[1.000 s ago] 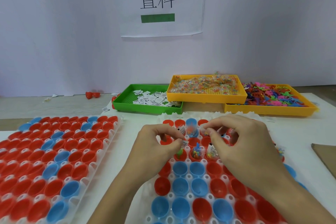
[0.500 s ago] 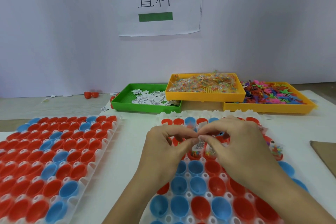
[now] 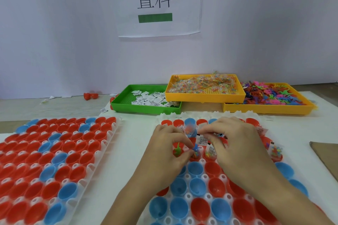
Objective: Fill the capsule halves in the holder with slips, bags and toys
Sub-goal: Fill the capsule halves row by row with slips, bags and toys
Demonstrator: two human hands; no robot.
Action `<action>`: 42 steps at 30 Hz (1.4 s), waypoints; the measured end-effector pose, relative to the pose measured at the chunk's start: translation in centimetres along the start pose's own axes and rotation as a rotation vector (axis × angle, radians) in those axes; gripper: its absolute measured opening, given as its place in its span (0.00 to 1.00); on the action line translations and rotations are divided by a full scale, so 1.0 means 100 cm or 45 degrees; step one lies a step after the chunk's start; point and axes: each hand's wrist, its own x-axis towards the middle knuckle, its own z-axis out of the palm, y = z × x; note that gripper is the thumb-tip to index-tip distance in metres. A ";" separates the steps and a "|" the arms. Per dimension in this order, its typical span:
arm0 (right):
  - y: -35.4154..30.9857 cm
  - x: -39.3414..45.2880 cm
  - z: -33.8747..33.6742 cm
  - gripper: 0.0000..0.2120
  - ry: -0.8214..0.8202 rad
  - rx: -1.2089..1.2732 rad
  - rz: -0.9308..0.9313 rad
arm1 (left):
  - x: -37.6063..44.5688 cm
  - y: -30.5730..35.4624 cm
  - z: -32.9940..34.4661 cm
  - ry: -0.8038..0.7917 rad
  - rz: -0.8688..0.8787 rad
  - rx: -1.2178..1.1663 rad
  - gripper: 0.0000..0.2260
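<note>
**Crowded cups, small pieces: the risk is in the drop**

Both hands work over the far rows of the holder (image 3: 199,193), the white tray on the desk (image 3: 139,133) in front of the person. The filled capsule halves (image 3: 210,151) stand close together, slips and bags sticking up above their rims, so a passing knuckle could tip a bag out or knock a piece into the wrong cup. The blue toy (image 3: 196,147) is light and springy; let go too high, it may bounce off a rim and land between cups.

The left hand (image 3: 170,150) hovers palm-down, its thumb and forefinger drawn together in a pinch at the blue toy above a red half. The right hand (image 3: 237,148) arches over the neighbouring cups, fingers (image 3: 204,130) curled and nipped round something small and pale; what it is I cannot tell.

Supplies wait at the back: slips in the green tray (image 3: 146,108), bags in the orange tray (image 3: 204,95), toys in the yellow tray (image 3: 267,109). The nearer rows look empty.
</note>
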 end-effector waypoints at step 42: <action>-0.009 -0.005 0.011 0.14 0.064 -0.366 -0.049 | 0.001 -0.007 0.000 0.001 0.003 -0.028 0.02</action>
